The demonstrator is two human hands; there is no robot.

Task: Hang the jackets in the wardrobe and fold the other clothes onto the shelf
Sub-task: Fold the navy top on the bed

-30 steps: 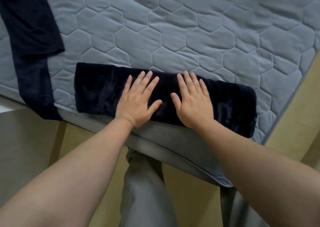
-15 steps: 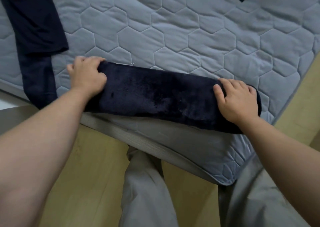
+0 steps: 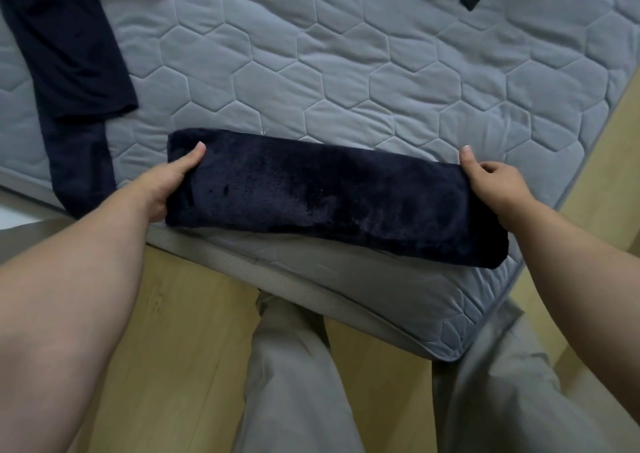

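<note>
At the near edge of the grey quilted mattress (image 3: 381, 71) lies a long, folded, dark-blue fuzzy cloth (image 3: 329, 196). The left hand (image 3: 166, 182) and right hand (image 3: 495, 182) each grip one end (thumbs on top). Lifted by its ends only, the soft middle could sag and the fold could fall open.

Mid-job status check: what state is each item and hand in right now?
Fuzzy navy plush garment: folded into a long band, across the grey quilted mattress near edge.
Left hand: grips its left end, thumb on top.
Right hand: grips its right end.
Thin dark navy garment: unfolded, hanging over the mattress edge.
</note>
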